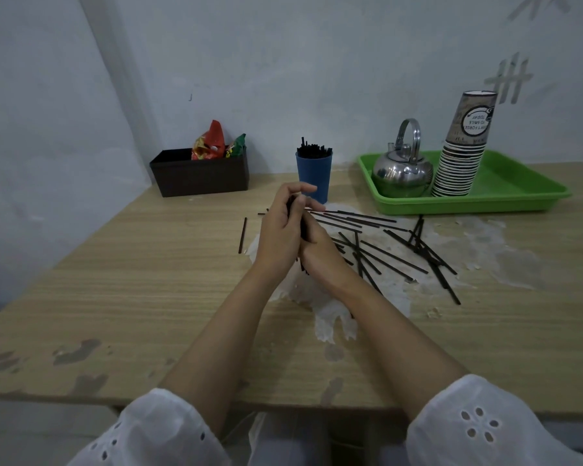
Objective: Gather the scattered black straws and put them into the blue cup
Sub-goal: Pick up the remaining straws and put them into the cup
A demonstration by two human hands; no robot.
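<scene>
Left hand (278,235) and right hand (318,253) clasp a bundle of black straws (303,228) between them; light, stiff and slippery, it seems best gripped mid-length.

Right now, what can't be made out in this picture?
Head view: bundle of thin black plastic straws: hidden between the left hand and right hand; uncountable.
Head view: tall blue plastic cup: lower part partly behind the fingers.
Head view: red and green snack packets: bottoms hidden by dark brown rectangular box.
</scene>
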